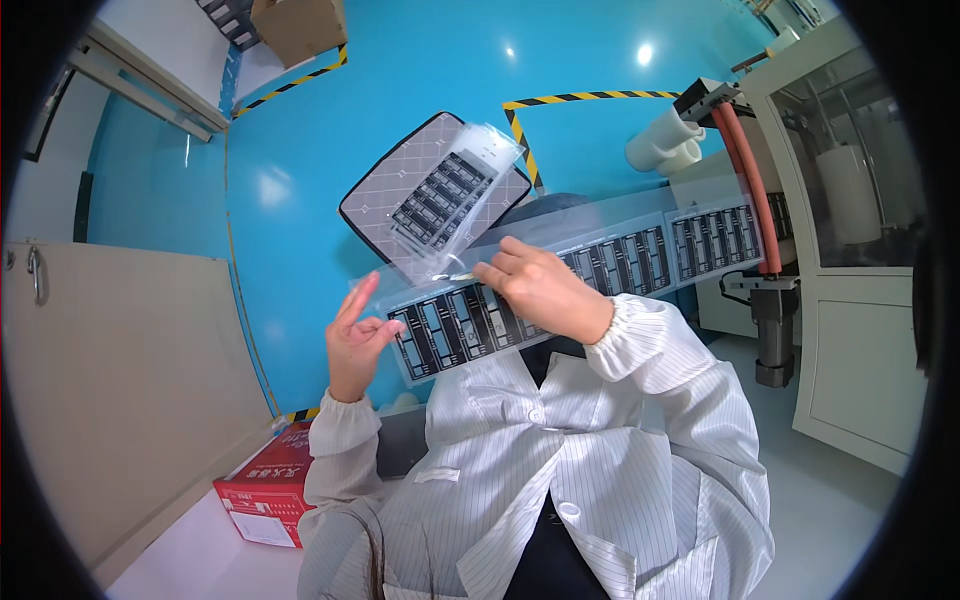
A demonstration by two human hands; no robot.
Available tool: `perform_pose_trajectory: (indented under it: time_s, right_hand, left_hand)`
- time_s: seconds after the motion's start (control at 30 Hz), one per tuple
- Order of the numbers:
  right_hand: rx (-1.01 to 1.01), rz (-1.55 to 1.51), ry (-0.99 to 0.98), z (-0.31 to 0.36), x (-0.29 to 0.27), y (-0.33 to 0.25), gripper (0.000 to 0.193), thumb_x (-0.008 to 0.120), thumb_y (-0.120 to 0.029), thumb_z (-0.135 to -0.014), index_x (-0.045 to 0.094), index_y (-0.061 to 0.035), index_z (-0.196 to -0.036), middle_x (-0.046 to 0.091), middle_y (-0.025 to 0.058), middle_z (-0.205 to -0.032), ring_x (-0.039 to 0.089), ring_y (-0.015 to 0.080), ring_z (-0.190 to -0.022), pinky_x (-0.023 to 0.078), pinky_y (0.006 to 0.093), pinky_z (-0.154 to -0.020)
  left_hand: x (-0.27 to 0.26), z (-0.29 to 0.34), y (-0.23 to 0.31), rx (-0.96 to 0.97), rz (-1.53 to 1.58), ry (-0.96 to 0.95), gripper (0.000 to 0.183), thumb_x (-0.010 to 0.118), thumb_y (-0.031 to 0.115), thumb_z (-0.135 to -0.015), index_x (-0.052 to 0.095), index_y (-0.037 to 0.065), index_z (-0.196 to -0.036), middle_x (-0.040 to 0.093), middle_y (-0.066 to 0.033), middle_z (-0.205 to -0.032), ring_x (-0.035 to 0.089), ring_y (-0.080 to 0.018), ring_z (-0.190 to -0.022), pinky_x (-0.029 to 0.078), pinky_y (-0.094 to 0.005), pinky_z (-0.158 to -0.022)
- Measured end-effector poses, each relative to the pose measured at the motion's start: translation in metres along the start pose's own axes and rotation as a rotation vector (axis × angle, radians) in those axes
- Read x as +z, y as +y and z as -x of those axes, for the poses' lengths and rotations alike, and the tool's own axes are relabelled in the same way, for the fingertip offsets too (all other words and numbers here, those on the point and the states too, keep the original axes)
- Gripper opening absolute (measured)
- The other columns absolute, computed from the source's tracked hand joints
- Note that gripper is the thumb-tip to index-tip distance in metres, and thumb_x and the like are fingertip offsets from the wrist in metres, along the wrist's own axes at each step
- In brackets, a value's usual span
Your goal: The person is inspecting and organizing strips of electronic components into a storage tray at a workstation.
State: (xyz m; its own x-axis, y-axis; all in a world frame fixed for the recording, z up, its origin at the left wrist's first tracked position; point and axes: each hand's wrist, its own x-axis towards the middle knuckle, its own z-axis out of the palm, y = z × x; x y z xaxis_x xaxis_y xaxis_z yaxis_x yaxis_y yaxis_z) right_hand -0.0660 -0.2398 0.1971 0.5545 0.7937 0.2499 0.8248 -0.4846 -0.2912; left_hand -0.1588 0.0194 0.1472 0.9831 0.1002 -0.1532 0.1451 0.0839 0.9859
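Currently, the long, clear, black-panelled plastic strip (pixel 625 265) has at its left end the left hand (pixel 357 338), wide; over it, the right hand (pixel 545 290) pinches a slim pale piece (pixel 458 276).

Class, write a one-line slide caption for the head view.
Left hand at one end of a long clear strip with black panels, right hand over its far edge.
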Motion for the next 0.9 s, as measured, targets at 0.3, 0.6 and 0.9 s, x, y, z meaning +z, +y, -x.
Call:
perform_pose_trajectory:
  time_s: [0.3,0.6,0.9]
  right_hand:
    - [0.142,0.207,-0.033,0.061,-0.043,0.047,0.034,0.059,0.0,-0.067,0.065,0.0041,-0.1,0.055,0.0076,-0.074,0.055,0.0233,-0.082,0.051,0.0325,-0.069]
    - [0.294,0.532,-0.085,0.156,-0.113,0.135,0.035,0.058,0.007,-0.066,0.065,-0.0002,-0.1,0.058,0.0105,-0.082,0.054,0.0259,-0.085,0.05,0.0349,-0.074]
    - [0.812,0.463,0.287,0.169,-0.115,0.063,0.024,0.056,0.0,-0.086,0.064,0.0015,-0.109,0.061,0.0113,-0.072,0.059,0.0235,-0.063,0.048,0.0322,-0.059]
  left_hand:
    - [-0.014,-0.001,0.003,-0.032,-0.054,0.019,0.069,0.063,-0.013,-0.074,0.04,-0.002,-0.139,0.038,-0.0165,-0.144,0.063,-0.0132,-0.073,0.052,-0.0229,-0.063]
    - [-0.027,-0.001,0.0,-0.093,-0.075,0.013,0.078,0.063,-0.006,-0.077,0.027,0.002,-0.146,0.045,-0.0186,-0.138,0.062,-0.0133,-0.068,0.05,-0.0228,-0.059]
    - [-0.064,0.003,-0.006,-0.556,-0.02,-0.069,0.074,0.063,0.0,-0.085,0.021,0.0,-0.146,0.064,-0.0115,-0.099,0.061,-0.0098,-0.068,0.051,-0.0203,-0.06]
